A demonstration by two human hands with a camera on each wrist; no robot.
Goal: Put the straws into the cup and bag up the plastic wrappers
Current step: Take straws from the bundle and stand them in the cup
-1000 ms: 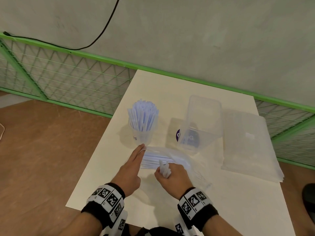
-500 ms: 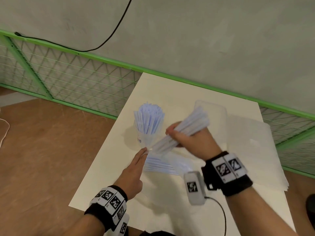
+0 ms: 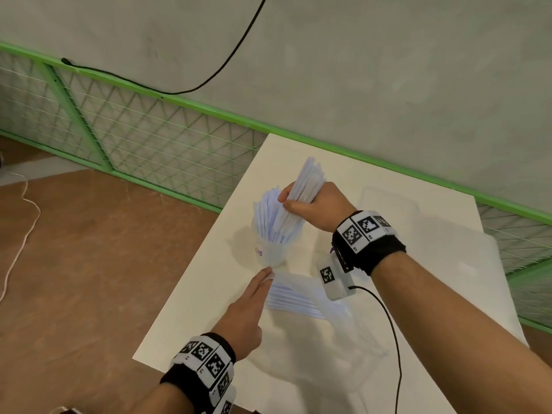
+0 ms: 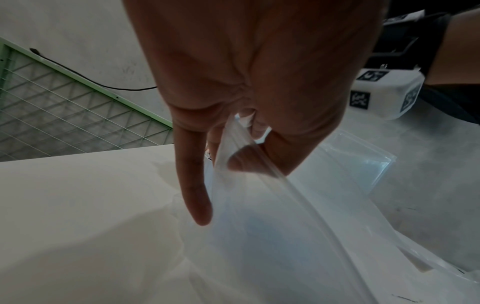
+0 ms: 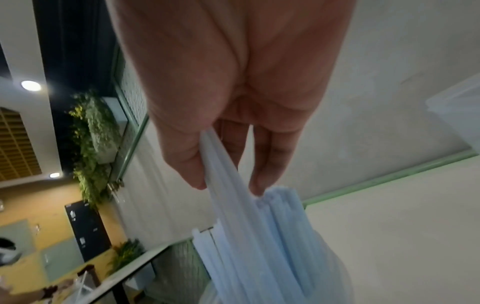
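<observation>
Cup (image 3: 270, 249) nearly full; our right hand (image 3: 313, 204) grips a straw bundle (image 3: 307, 182) above it. Left hand (image 3: 248, 309) pinches the wrapper (image 3: 298, 297) beside the cup; more straws and bagging remain.

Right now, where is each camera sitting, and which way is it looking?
Head: sits on the person's head, looks forward and down at the table; shows both forearms, the left hand and the right hand.
Left wrist: sits on the left wrist, looks along the left hand at the wrapper it pinches.
Right wrist: sits on the right wrist, looks along the right hand at the straws it holds over the cup.
Shared: head and right wrist both show straws and cup.
</observation>
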